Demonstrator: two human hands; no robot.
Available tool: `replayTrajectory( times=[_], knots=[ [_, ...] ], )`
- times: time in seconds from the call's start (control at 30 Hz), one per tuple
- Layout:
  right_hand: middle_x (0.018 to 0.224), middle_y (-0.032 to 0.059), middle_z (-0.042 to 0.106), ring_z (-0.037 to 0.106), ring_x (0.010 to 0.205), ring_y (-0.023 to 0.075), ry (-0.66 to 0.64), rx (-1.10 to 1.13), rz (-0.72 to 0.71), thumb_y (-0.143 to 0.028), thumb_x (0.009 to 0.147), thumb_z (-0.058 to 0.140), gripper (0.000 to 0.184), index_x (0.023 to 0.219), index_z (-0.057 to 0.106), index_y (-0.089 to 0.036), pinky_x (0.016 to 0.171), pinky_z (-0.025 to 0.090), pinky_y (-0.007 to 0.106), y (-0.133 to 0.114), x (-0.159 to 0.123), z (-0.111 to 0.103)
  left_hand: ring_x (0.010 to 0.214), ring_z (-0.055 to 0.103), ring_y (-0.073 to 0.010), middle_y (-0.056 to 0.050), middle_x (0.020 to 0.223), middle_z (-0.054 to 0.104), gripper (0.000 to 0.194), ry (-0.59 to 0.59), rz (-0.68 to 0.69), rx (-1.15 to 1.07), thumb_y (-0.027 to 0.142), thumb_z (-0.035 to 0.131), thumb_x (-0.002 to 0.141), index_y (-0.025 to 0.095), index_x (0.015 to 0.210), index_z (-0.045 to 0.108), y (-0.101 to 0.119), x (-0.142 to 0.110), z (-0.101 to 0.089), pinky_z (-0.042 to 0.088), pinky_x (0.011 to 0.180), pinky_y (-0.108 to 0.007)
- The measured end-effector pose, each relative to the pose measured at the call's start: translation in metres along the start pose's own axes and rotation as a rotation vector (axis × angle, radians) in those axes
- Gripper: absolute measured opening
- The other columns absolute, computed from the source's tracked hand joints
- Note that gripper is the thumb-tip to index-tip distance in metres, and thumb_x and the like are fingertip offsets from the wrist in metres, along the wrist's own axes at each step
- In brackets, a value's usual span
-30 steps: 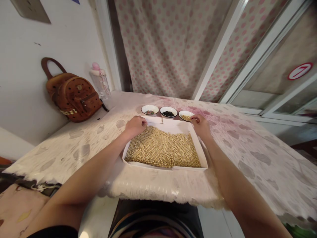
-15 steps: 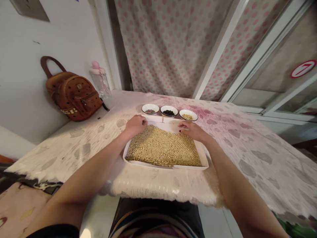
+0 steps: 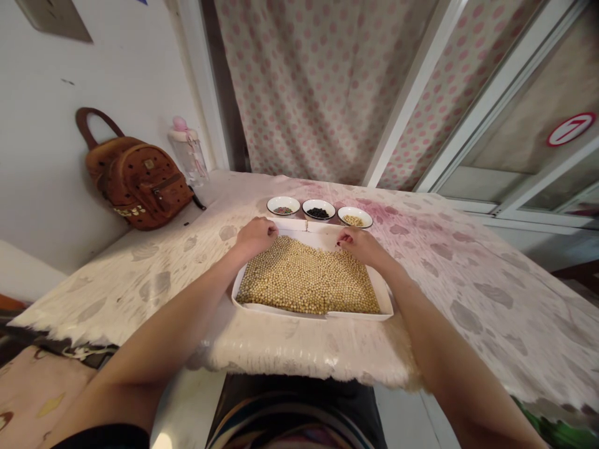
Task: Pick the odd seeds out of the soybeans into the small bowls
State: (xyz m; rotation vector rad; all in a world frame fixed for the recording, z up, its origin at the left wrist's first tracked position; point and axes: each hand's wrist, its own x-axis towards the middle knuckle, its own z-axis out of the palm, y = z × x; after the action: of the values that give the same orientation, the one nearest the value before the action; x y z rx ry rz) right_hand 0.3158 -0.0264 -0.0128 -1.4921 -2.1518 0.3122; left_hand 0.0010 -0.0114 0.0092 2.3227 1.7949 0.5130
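Note:
A shallow white box point(image 3: 359, 316) holds a thick layer of pale yellow beans point(image 3: 309, 277), soybeans by their look. Over the box's far left corner is my left hand point(image 3: 256, 237), its fingers curled closed; whatever they hold is hidden. My right hand point(image 3: 362, 244) hovers by the far right part of the box, thumb and fingers pinched together over the beans. A tiny dark spot shows at its fingertips, too small to name. Just beyond the box stand three white dishes: one with small mixed-colour bits point(image 3: 283, 206), one with black beans point(image 3: 318, 209), one with pale beans point(image 3: 355, 217).
A patterned cloth point(image 3: 468, 280) covers the table, its fringed edge towards me. At the back left, a brown backpack point(image 3: 145, 181) leans on the wall beside a clear bottle with a pink lid point(image 3: 188, 153). A dotted curtain point(image 3: 318, 93) hangs behind the table.
The fingers of my right hand have shifted slightly, still pinched. My left hand, the box and the dishes stay where they were; the view has moved a touch.

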Motion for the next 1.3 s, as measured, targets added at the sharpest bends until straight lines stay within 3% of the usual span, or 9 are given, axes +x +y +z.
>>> replayTrajectory(
  times=[0.13, 0.67, 0.9, 1.3],
  knots=[
    [0.081, 0.0051, 0.066, 0.058, 0.072, 0.0179, -0.059, -0.064, -0.025, -0.016, 0.078, 0.056, 0.008, 0.078, 0.064, -0.019, 0.066, 0.042, 0.031, -0.002, -0.001, -0.002, 0.095, 0.063, -0.0236, -0.008, 0.099, 0.072, 0.023, 0.001, 0.005, 0.0, 0.031, 0.055, 0.087, 0.023, 0.089, 0.076, -0.002, 0.001, 0.001, 0.05, 0.08, -0.033],
    [0.085, 0.0075, 0.068, 0.058, 0.078, 0.0181, -0.103, -0.321, 0.09, -0.014, 0.088, 0.053, 0.009, 0.084, 0.06, -0.018, 0.068, 0.035, 0.028, -0.021, -0.002, -0.006, 0.096, 0.062, -0.0232, -0.007, 0.099, 0.072, 0.023, 0.004, 0.033, 0.023, 0.028, 0.054, 0.087, 0.021, 0.088, 0.076, -0.002, 0.002, 0.002, 0.049, 0.078, -0.032],
    [0.078, 0.0048, 0.067, 0.056, 0.072, 0.0168, -0.106, -0.345, 0.124, -0.015, 0.089, 0.053, 0.008, 0.087, 0.06, -0.018, 0.063, 0.032, 0.027, -0.024, -0.002, -0.004, 0.098, 0.062, -0.0237, -0.007, 0.097, 0.073, 0.022, 0.01, 0.04, 0.01, 0.028, 0.054, 0.087, 0.022, 0.087, 0.076, -0.002, 0.001, 0.002, 0.049, 0.078, -0.032],
    [0.09, 0.0085, 0.068, 0.058, 0.08, 0.0177, -0.096, -0.402, 0.113, -0.012, 0.088, 0.05, 0.012, 0.086, 0.061, -0.017, 0.07, 0.036, 0.028, -0.025, 0.0, 0.0, 0.098, 0.061, -0.0243, -0.006, 0.098, 0.073, 0.022, 0.014, 0.052, 0.007, 0.029, 0.055, 0.087, 0.022, 0.089, 0.076, -0.005, 0.003, 0.004, 0.049, 0.081, -0.034]
  ],
)
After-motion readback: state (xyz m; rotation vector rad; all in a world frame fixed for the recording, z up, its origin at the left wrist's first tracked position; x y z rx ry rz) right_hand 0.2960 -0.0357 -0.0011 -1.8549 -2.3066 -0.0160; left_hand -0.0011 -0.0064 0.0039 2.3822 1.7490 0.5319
